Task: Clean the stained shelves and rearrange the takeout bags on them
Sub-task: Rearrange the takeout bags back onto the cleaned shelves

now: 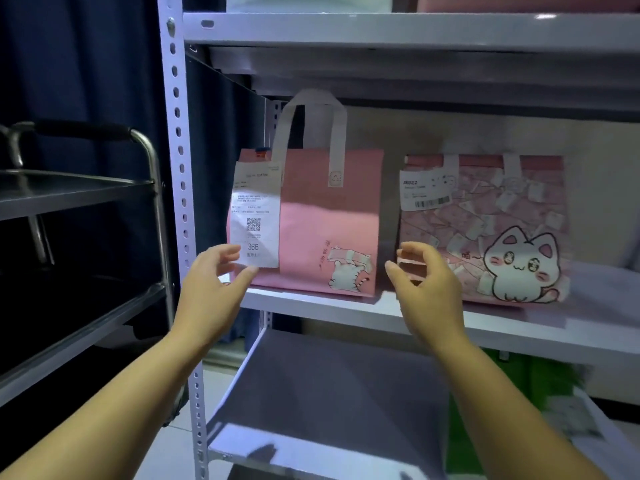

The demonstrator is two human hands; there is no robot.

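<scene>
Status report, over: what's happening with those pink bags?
Left hand, right hand open, flanking left pink bag. Bag upright on shelf. Cat bag close beside.

Receipt (pixel 255 216) on pink bag (pixel 329 220) mostly illegible, top-shelf items (pixel 308 2) cropped above.

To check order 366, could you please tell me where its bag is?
Head view: the plain pink bag stands at the left of the middle shelf, beside the patterned cat bag.
</scene>
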